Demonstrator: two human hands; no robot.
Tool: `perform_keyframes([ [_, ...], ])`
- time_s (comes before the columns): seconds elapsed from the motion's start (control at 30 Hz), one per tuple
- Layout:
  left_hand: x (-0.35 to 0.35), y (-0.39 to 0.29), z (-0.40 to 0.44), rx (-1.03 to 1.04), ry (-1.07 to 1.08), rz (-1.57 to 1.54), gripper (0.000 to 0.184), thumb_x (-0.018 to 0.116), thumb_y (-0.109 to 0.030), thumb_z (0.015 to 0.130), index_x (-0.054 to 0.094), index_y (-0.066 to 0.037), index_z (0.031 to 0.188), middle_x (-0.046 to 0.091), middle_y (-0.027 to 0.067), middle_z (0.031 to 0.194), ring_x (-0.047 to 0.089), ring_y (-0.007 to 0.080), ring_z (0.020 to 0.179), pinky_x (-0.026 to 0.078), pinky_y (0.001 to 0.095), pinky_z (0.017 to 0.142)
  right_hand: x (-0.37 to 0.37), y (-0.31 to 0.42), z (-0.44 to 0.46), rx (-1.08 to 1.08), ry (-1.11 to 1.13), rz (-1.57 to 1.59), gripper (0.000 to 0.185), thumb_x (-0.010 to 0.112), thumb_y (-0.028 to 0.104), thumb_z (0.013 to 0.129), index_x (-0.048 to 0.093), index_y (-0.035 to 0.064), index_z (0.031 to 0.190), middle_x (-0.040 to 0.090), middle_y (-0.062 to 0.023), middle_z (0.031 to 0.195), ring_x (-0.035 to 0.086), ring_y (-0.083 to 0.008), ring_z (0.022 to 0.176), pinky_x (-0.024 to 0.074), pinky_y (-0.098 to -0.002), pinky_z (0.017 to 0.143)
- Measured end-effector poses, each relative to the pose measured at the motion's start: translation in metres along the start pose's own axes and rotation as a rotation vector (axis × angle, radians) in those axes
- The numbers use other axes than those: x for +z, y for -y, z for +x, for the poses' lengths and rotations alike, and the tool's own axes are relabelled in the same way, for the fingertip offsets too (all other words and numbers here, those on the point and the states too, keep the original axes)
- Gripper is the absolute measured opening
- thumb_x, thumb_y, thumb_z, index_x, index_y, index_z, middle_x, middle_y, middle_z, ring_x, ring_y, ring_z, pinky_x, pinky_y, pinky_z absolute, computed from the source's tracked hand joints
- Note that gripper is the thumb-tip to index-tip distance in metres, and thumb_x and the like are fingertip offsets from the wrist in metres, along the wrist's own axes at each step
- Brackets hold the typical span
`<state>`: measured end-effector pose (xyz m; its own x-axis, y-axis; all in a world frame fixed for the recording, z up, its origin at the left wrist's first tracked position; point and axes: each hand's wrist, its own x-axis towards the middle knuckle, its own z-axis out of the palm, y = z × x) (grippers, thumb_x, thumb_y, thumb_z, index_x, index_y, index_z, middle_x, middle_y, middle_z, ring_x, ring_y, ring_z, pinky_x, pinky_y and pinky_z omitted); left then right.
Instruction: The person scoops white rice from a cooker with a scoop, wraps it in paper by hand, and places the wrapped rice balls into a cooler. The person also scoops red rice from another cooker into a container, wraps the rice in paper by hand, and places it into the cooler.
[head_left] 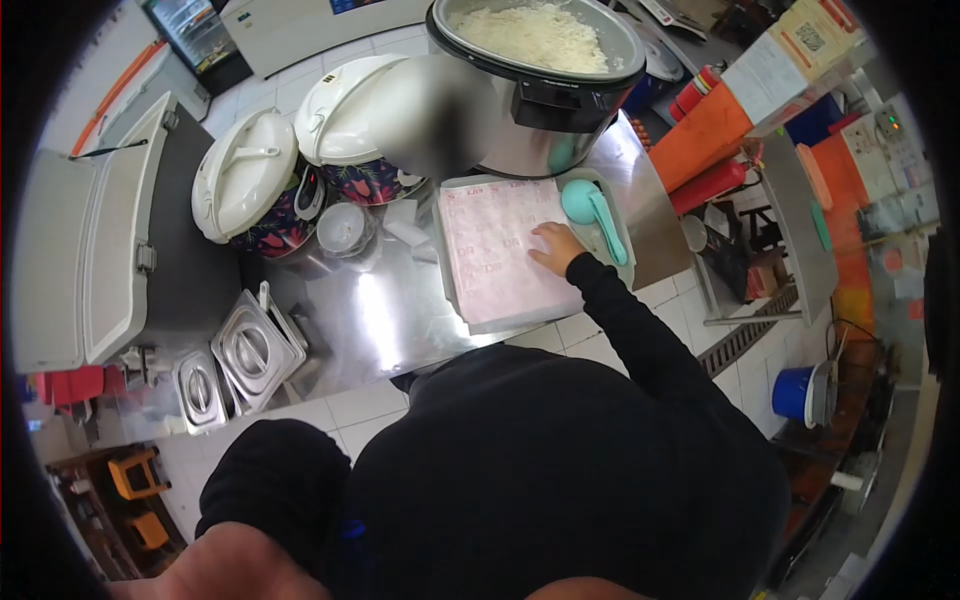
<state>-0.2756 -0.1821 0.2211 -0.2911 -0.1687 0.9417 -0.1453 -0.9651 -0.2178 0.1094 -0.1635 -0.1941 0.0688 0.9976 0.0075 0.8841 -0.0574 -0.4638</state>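
My right hand (558,250) rests on a stack of pale pink printed paper sheets (500,255), fingers spread and holding nothing. The sheets lie in a shallow grey tray (622,200) at the near side of the steel table. Just beyond my fingers, a teal rice scoop (590,210) lies in the right part of the tray. At the bottom left, close to the camera, part of my left hand (235,565) shows below the black sleeve. Its fingers are out of sight.
Behind the tray stands a large rice cooker (575,105) heaped with cooked rice (540,35). Two lidded floral pots (255,185) and clear plastic containers (342,230) stand left of it. Steel pan lids (258,348) lean near an open insulated box (190,230). A blurred patch hides part of the view.
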Motion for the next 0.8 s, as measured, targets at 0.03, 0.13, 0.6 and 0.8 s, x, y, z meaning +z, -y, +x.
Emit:
perform_keyframes([
  [0.03,0.012,-0.006,-0.004,0.023,0.036,0.072,0.060,0.036,-0.062,0.087,0.034,-0.033,0.139,0.017,-0.0100,0.152,0.007,0.0220,0.142,-0.006,0.0601,0.107,0.000,0.005,0.002,-0.062,0.011,-0.007,0.049,0.070,0.033,0.073,0.059,0.0048,0.112,0.052,-0.0196,0.124,0.045,-0.0367,0.116,0.0373,-0.0410,0.099],
  [0.13,0.033,-0.032,0.004,-0.099,0.539,0.651,0.061,0.036,-0.063,0.087,0.034,-0.033,0.140,0.016,-0.0094,0.152,0.006,0.0227,0.142,-0.006,0.0595,0.107,0.003,0.025,-0.005,-0.284,0.119,0.021,0.063,0.075,0.039,0.068,0.056,0.0070,0.119,0.045,-0.0197,0.131,0.040,-0.0389,0.121,0.0336,-0.0433,0.102],
  [0.6,-0.039,-0.055,-0.369,-2.157,0.513,0.437,0.034,0.058,-0.030,0.091,0.059,-0.001,0.109,0.063,0.0028,0.090,0.060,0.0112,0.073,0.046,0.0243,0.063,0.018,0.004,-0.082,-0.405,0.262,0.397,0.034,0.054,0.022,0.090,0.055,0.0028,0.119,0.057,-0.0145,0.119,0.050,-0.0272,0.117,0.0370,-0.0396,0.099],
  [0.8,-0.021,-0.073,-0.417,-2.607,0.220,0.301,0.036,0.062,-0.030,0.088,0.061,0.006,0.093,0.065,0.0116,0.085,0.063,0.0159,0.065,0.052,0.0277,0.057,-0.001,-0.016,-0.072,0.173,0.060,0.974,0.031,0.045,0.025,0.098,0.059,-0.0034,0.102,0.062,-0.0066,0.088,0.053,-0.0104,0.083,0.0422,-0.0246,0.078],
])
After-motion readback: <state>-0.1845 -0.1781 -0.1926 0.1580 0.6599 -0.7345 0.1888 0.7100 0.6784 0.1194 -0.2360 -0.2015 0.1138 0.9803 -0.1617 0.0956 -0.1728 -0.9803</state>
